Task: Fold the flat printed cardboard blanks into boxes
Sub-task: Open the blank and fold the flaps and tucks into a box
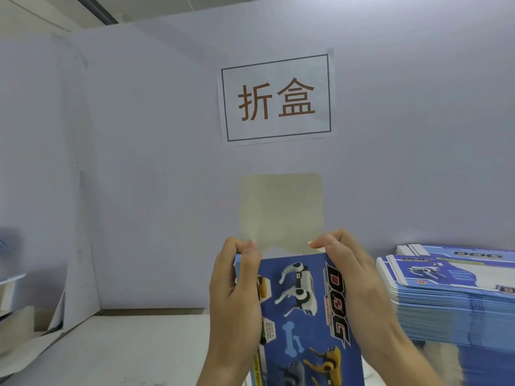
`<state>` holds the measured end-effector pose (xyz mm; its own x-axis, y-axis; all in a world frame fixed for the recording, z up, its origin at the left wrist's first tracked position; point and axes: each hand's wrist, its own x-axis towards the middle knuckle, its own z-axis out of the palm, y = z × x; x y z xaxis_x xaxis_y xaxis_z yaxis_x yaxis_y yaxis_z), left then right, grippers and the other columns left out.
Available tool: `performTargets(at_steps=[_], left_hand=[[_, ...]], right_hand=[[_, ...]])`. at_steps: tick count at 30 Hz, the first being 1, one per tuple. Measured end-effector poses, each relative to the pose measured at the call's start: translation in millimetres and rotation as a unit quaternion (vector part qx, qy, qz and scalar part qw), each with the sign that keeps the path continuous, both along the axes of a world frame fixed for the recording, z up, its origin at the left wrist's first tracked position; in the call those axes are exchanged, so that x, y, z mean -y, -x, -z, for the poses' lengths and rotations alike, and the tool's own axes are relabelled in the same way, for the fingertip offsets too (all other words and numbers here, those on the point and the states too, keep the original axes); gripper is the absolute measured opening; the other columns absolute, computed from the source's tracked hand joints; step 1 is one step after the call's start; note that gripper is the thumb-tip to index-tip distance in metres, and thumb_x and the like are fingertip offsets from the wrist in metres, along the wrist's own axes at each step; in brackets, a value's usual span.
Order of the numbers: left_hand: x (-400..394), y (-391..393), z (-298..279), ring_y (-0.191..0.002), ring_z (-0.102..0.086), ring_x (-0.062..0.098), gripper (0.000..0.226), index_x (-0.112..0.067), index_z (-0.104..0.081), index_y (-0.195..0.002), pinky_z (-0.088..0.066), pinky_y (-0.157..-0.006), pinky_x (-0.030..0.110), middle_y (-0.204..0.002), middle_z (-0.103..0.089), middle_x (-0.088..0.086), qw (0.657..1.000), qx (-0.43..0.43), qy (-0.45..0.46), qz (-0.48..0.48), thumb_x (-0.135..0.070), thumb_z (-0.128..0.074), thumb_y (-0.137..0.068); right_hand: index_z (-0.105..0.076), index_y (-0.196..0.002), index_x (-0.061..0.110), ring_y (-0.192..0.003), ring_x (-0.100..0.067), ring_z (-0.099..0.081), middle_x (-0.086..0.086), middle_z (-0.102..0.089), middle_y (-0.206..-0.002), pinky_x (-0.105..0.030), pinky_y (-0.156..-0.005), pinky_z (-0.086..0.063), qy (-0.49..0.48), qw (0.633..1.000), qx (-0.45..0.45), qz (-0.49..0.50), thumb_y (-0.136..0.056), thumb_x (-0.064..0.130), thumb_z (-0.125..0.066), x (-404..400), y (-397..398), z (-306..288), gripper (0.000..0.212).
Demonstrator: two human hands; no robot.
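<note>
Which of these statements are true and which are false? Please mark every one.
1. Both hands hold the blue box. True: the left hand and the right hand grip the blue box at its upper corners.
2. The top flap is folded shut. False: the top flap stands upright, open.
3. A stack of flat blanks lies on the person's right. True: the stack of flat blanks is there.
4. The paper sign lies on the table. False: the paper sign hangs on the wall.
</note>
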<state>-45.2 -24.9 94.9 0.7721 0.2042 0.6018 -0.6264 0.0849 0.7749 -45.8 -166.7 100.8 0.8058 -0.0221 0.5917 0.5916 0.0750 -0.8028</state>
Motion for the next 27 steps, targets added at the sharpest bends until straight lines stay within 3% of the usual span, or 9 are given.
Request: performTargets(at_steps=[5, 8, 11, 13, 16, 19, 21, 23, 27], left_hand=[[0.0, 1.3, -3.4, -0.059, -0.037, 0.032, 0.013, -0.021, -0.047, -0.066, -0.036, -0.055, 0.043, -0.071, -0.040, 0.022, 1.000, 0.000, 0.002, -0.003, -0.026, -0.045, -0.077], [-3.3, 0.1, -0.9, -0.062, -0.044, 0.035, 0.012, -0.026, -0.053, -0.075, -0.041, -0.054, 0.046, -0.076, -0.047, 0.019, 1.000, -0.012, -0.005, -0.016, -0.028, -0.042, -0.076], [-5.7, -5.3, -1.2, -0.072, -0.055, 0.024, 0.035, -0.055, -0.052, -0.111, -0.054, -0.061, 0.050, -0.092, -0.061, -0.001, 1.000, -0.017, 0.016, 0.000, -0.029, -0.048, -0.089], [-7.5, -7.1, -2.0, -0.076, -0.057, 0.020, 0.052, -0.062, -0.045, -0.124, -0.054, -0.063, 0.045, -0.093, -0.064, -0.010, 0.999, -0.035, 0.013, 0.025, -0.017, -0.046, -0.100], [-10.1, -7.2, -1.1, -0.069, -0.054, 0.011, 0.048, -0.053, -0.062, -0.102, -0.050, -0.058, 0.031, -0.086, -0.066, -0.012, 1.000, -0.021, -0.008, 0.019, -0.008, -0.045, -0.096], [-10.4, -2.1, -2.0, -0.078, -0.063, 0.013, 0.015, -0.028, -0.067, -0.091, -0.055, -0.062, 0.024, -0.093, -0.070, 0.000, 0.996, 0.008, 0.048, 0.075, -0.033, -0.053, -0.088], [-10.5, -0.5, -0.6, -0.079, -0.069, 0.023, 0.038, -0.016, -0.066, -0.089, -0.058, -0.061, 0.030, -0.092, -0.072, 0.008, 0.983, 0.001, 0.118, 0.138, -0.053, -0.055, -0.085], [-10.6, -1.2, 1.1, -0.075, -0.073, 0.023, 0.051, -0.013, -0.059, -0.093, -0.059, -0.056, 0.032, -0.088, -0.075, 0.002, 0.985, -0.002, 0.104, 0.139, -0.060, -0.061, -0.072], [-15.2, -7.1, 5.8, -0.083, -0.075, 0.026, 0.022, -0.029, -0.056, -0.095, -0.061, -0.060, 0.040, -0.093, -0.074, -0.003, 0.993, 0.002, 0.021, 0.112, -0.037, -0.064, -0.076]], right_hand=[[-0.051, -0.076, 0.028, -0.059, -0.025, -0.045, -0.006, -0.042, -0.059, -0.033, -0.050, -0.036, -0.011, 0.999, -0.032, 0.012, -0.072, 0.038, -0.047, 1.6, -1.5, -4.0, 0.011], [-0.052, -0.100, 0.055, -0.059, -0.026, -0.051, -0.006, -0.047, -0.063, -0.032, -0.052, -0.043, -0.003, 0.999, -0.043, 0.006, -0.071, 0.038, -0.044, 1.2, -2.2, -1.4, 0.035], [-0.053, -0.105, 0.072, -0.059, -0.018, -0.060, 0.004, -0.061, -0.068, -0.030, -0.057, -0.047, 0.005, 0.998, -0.063, -0.006, -0.071, 0.039, -0.043, 0.1, -5.1, 1.1, 0.049], [-0.061, -0.094, 0.066, -0.058, -0.023, -0.059, -0.006, -0.063, -0.070, -0.032, -0.058, -0.047, -0.005, 0.996, -0.078, -0.041, -0.070, 0.035, -0.043, -1.0, -6.4, 2.5, 0.043], [-0.065, -0.093, 0.045, -0.060, -0.031, -0.062, -0.017, -0.065, -0.078, -0.038, -0.060, -0.049, -0.045, 0.994, -0.068, -0.073, -0.072, 0.031, -0.045, -3.0, -7.9, 5.4, 0.032], [-0.066, -0.092, 0.023, -0.073, -0.029, -0.067, -0.013, -0.070, -0.090, -0.036, -0.062, -0.053, -0.109, 0.989, 0.000, -0.098, -0.084, 0.035, -0.047, -5.4, -6.5, 9.1, 0.023], [-0.064, -0.088, 0.017, -0.073, -0.025, -0.069, -0.010, -0.068, -0.086, -0.032, -0.058, -0.055, -0.151, 0.983, 0.009, -0.101, -0.084, 0.057, -0.058, -6.6, -4.2, 10.3, 0.041], [-0.063, -0.089, 0.018, -0.068, -0.024, -0.070, -0.010, -0.070, -0.083, -0.031, -0.054, -0.056, -0.140, 0.985, 0.008, -0.100, -0.077, 0.069, -0.064, -6.2, -3.6, 10.1, 0.052], [-0.061, -0.089, 0.022, -0.078, -0.033, -0.071, -0.009, -0.071, -0.095, -0.039, -0.061, -0.055, -0.086, 0.989, 0.002, -0.117, -0.086, 0.028, -0.055, 0.4, -7.2, 11.0, 0.009]])
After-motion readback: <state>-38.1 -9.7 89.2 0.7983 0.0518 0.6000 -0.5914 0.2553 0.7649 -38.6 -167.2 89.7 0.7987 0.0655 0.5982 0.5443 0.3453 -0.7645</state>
